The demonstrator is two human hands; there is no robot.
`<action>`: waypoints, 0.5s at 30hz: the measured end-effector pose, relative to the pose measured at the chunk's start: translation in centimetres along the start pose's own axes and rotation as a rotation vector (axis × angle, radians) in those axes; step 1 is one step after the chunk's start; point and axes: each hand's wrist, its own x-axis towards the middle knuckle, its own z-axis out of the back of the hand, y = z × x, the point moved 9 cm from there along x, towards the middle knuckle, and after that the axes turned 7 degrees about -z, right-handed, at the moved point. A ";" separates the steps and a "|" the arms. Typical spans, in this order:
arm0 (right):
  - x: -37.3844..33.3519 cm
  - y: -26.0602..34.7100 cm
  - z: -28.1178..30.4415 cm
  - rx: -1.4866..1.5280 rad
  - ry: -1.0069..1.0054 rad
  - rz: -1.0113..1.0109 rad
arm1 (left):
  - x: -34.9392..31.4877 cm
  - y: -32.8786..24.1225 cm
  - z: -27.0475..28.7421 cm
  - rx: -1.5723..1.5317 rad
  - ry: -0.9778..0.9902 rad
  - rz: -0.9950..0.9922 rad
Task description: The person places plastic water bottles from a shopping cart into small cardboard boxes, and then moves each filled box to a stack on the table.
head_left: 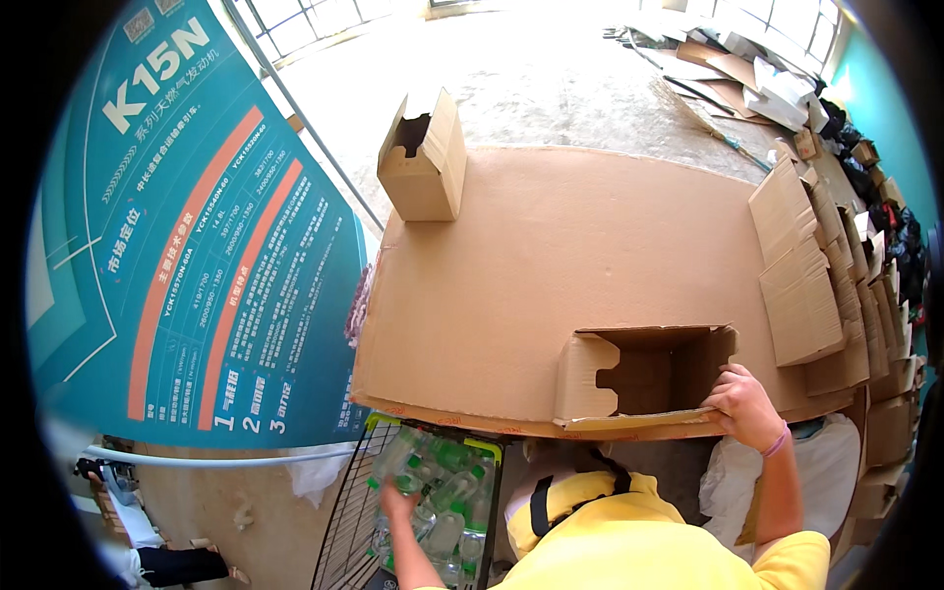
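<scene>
My left hand point(396, 502) is down in a black wire basket point(339, 506) with a yellow-green rim, its fingers closed around a clear plastic bottle point(405, 484); part of the grip is hidden. Several more clear bottles with green caps point(447, 531) lie heaped there. My right hand point(744, 407) grips the near right corner of an open cardboard box point(588, 379). That box stands at the front edge of a cardboard-covered table point(551, 246), its opening facing up and a notched cut-out in its left side. I see only its bare inner walls.
A second notched cardboard box point(423, 177) stands at the table's far left corner. Flattened cartons point(801, 275) lean along the right edge. A large teal banner point(197, 246) rises at the left, and scrap cardboard point(728, 74) lies beyond. Another person point(177, 562) is partly visible at lower left.
</scene>
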 end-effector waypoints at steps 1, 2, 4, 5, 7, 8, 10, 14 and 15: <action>0.0 0.2 0.2 -0.004 -0.008 0.014 | -0.3 -0.5 2.3 -0.079 -0.093 0.008; -0.1 0.2 0.2 -0.002 -0.016 0.026 | -0.1 -1.4 5.1 -0.158 -0.188 0.015; -0.3 0.0 0.0 0.003 -0.034 0.046 | -0.1 -4.3 10.8 -0.294 -0.386 -0.009; -0.2 0.2 0.1 0.003 -0.040 0.070 | -0.5 -6.2 13.6 -0.352 -0.487 -0.036; -0.4 0.4 0.3 0.002 -0.055 0.107 | -1.4 -11.1 19.3 -0.302 -0.709 -0.155; -0.6 0.1 -0.1 0.004 -0.051 0.114 | -1.5 -13.6 21.6 -0.462 -0.704 -0.180; -0.8 0.4 0.0 -0.026 -0.044 0.169 | -2.1 -18.7 25.5 -0.887 -0.769 -0.265; -1.1 0.5 -0.5 -0.029 -0.081 0.229 | -2.1 -30.9 29.6 -1.458 -0.713 -0.706; -1.3 0.5 -0.5 -0.007 -0.095 0.238 | -2.5 -35.7 30.3 -1.521 -0.585 -0.839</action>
